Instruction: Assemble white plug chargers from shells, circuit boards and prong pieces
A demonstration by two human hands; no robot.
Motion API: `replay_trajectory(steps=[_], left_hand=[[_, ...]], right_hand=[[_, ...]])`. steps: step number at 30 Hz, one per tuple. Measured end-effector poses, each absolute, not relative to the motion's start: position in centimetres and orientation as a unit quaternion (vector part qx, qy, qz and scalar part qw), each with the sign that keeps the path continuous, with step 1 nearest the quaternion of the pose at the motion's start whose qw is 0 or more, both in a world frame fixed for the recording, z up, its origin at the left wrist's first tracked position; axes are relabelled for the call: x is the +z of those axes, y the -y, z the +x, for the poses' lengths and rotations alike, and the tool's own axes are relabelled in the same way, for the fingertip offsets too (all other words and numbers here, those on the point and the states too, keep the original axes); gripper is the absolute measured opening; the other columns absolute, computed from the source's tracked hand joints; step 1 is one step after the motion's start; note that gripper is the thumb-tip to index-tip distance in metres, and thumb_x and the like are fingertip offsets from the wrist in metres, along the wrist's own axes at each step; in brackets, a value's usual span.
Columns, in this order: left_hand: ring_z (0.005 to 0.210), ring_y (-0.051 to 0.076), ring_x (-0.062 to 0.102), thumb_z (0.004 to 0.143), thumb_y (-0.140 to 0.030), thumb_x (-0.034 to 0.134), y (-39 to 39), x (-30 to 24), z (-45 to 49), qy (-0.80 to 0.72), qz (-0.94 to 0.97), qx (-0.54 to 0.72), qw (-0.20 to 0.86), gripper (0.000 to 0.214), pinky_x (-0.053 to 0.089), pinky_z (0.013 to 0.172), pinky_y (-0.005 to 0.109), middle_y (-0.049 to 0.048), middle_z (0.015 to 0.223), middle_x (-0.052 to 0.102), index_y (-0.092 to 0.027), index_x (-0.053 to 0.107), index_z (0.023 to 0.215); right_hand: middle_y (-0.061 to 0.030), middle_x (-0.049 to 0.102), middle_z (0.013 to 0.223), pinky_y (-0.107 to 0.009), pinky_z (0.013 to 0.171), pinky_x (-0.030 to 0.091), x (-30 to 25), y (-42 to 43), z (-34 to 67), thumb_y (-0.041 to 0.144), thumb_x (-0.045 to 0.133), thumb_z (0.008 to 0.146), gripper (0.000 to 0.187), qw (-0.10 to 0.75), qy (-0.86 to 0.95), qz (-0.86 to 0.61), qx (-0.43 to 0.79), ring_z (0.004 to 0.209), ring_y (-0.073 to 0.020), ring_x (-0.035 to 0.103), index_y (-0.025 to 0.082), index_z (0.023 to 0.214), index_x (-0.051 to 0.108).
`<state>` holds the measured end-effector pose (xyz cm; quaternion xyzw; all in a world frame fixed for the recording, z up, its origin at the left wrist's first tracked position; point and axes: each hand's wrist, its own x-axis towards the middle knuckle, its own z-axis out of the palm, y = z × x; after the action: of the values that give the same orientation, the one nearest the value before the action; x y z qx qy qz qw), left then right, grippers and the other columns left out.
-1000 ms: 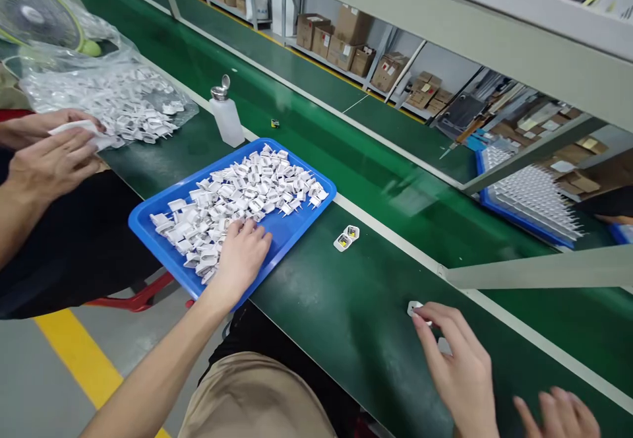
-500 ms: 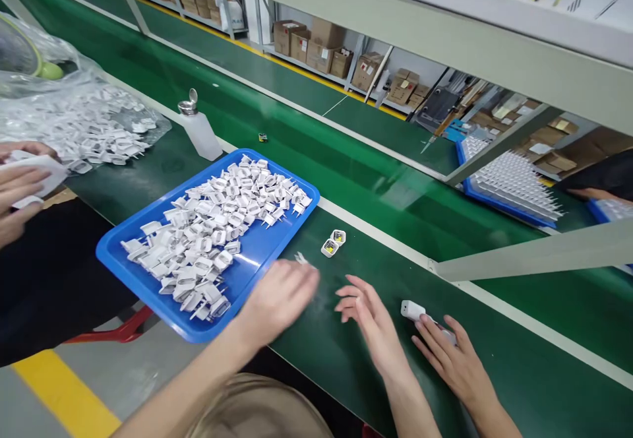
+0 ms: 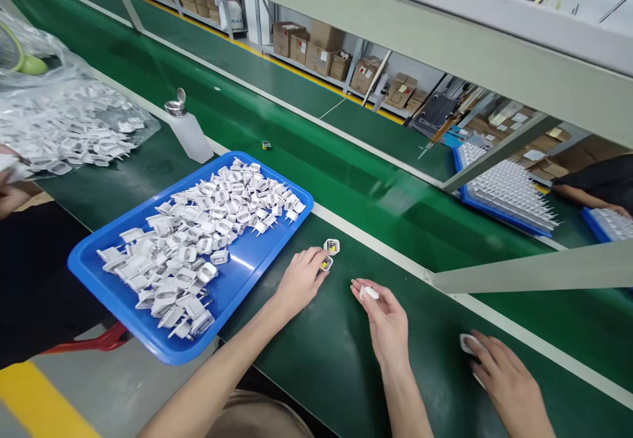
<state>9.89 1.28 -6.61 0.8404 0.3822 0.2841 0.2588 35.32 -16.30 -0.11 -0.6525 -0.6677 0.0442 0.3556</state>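
Note:
My left hand (image 3: 302, 278) is closed at the fingertips on the nearer of two small white charger housings (image 3: 326, 264), whose open end shows yellow parts inside. Right beside it stands the other charger housing (image 3: 331, 247), also open-ended. A small white plug piece (image 3: 369, 292) is pinched between the thumb and fingers of my right hand (image 3: 388, 319), just above the green table. To my left lies a blue tray (image 3: 257, 270) heaped with white plug pieces (image 3: 188, 233), several showing pins.
At right, another person's hand (image 3: 509, 375) holds a white piece (image 3: 467, 344). A pump bottle (image 3: 190, 136) stands behind the tray. Clear bags (image 3: 74, 121) with white pieces lie at left near a co-worker. A metal post (image 3: 519, 273) slants across the right; a green belt runs behind.
My left hand has moved from the tray's edge to the nearer housing. My right hand, seen with loose fingers before, now pinches a white plug piece. The other person's hand has shifted right.

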Motion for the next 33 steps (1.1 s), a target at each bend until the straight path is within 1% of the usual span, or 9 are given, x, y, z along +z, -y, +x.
replay_trajectory(steps=[3,6,10,16,19,22,24,29,33], left_hand=[[0.103,0.025,0.065,0.091,-0.015,0.068,0.9,-7.1,9.3,-0.373,0.841,0.28,0.276,0.033,0.053,0.09,0.04,0.007,0.12,0.066,-0.023,0.06,0.122],[0.101,0.024,0.064,0.089,-0.018,0.073,3.4,-7.6,8.2,-0.358,0.84,0.278,0.297,0.034,0.052,0.087,0.038,0.0056,0.115,0.066,-0.022,0.059,0.119],[0.095,0.022,0.064,0.092,-0.026,0.072,4.7,-8.4,7.4,-0.347,0.833,0.289,0.319,0.018,0.051,0.084,0.036,0.0044,0.107,0.065,-0.022,0.061,0.105],[0.088,0.022,0.061,0.09,-0.028,0.071,4.2,-8.7,7.8,-0.347,0.828,0.309,0.314,0.015,0.046,0.079,0.036,0.0033,0.096,0.065,-0.022,0.06,0.096],[0.084,0.024,0.058,0.093,-0.031,0.066,4.3,-8.7,8.1,-0.351,0.832,0.309,0.3,0.015,0.043,0.076,0.037,0.004,0.091,0.064,-0.021,0.06,0.102],[0.081,0.023,0.057,0.098,-0.035,0.061,4.5,-8.8,8.1,-0.346,0.836,0.309,0.294,0.015,0.04,0.075,0.037,0.004,0.087,0.064,-0.021,0.061,0.096],[0.08,0.022,0.056,0.097,-0.038,0.062,4.4,-8.9,8.0,-0.337,0.838,0.311,0.296,0.018,0.039,0.075,0.037,0.0035,0.086,0.064,-0.021,0.059,0.092],[0.079,0.022,0.056,0.094,-0.033,0.068,4.2,-8.9,7.5,-0.321,0.838,0.32,0.305,0.017,0.039,0.074,0.035,0.002,0.084,0.064,-0.021,0.057,0.088],[0.079,0.021,0.055,0.094,-0.038,0.07,4.1,-9.1,7.5,-0.314,0.837,0.322,0.31,0.022,0.039,0.074,0.035,0.0011,0.084,0.064,-0.021,0.057,0.088]], right_hand=[[-0.0085,0.068,0.098,-0.037,0.065,0.062,-2.1,13.0,29.5,0.037,0.058,0.102,0.021,0.387,0.646,-0.654,0.063,0.088,-0.026,0.071,0.026,0.111,0.073],[-0.0076,0.069,0.101,-0.033,0.073,0.062,-3.8,10.8,24.9,0.033,0.06,0.102,0.015,0.426,0.614,-0.652,0.128,0.088,-0.0217,0.071,0.023,0.106,0.071],[-0.0068,0.068,0.099,-0.038,0.082,0.059,-3.9,10.7,23.0,0.029,0.061,0.101,0.012,0.384,0.642,-0.649,0.138,0.091,-0.0227,0.068,0.024,0.097,0.071],[-0.007,0.066,0.095,-0.039,0.078,0.056,-2.5,12.1,23.0,0.027,0.06,0.102,0.008,0.339,0.662,-0.66,0.105,0.086,-0.0234,0.063,0.024,0.099,0.066],[-0.0061,0.065,0.093,-0.036,0.073,0.053,-2.4,12.1,22.5,0.027,0.056,0.104,0.009,0.291,0.671,-0.675,0.1,0.082,-0.0221,0.062,0.023,0.1,0.063],[-0.005,0.064,0.088,-0.035,0.07,0.051,-2.6,11.7,22.0,0.026,0.051,0.106,0.012,0.265,0.676,-0.681,0.096,0.08,-0.0219,0.061,0.023,0.098,0.06],[-0.0052,0.064,0.089,-0.035,0.07,0.05,-2.7,11.6,21.9,0.025,0.05,0.106,0.012,0.264,0.678,-0.68,0.094,0.08,-0.0222,0.061,0.023,0.099,0.06],[-0.0058,0.066,0.092,-0.036,0.073,0.051,-2.2,12.0,22.0,0.023,0.05,0.106,0.011,0.259,0.698,-0.66,0.1,0.083,-0.0223,0.061,0.023,0.104,0.061],[-0.0066,0.067,0.093,-0.037,0.075,0.051,-2.2,12.1,22.1,0.02,0.05,0.106,0.012,0.252,0.711,-0.649,0.103,0.085,-0.0231,0.061,0.022,0.104,0.062]])
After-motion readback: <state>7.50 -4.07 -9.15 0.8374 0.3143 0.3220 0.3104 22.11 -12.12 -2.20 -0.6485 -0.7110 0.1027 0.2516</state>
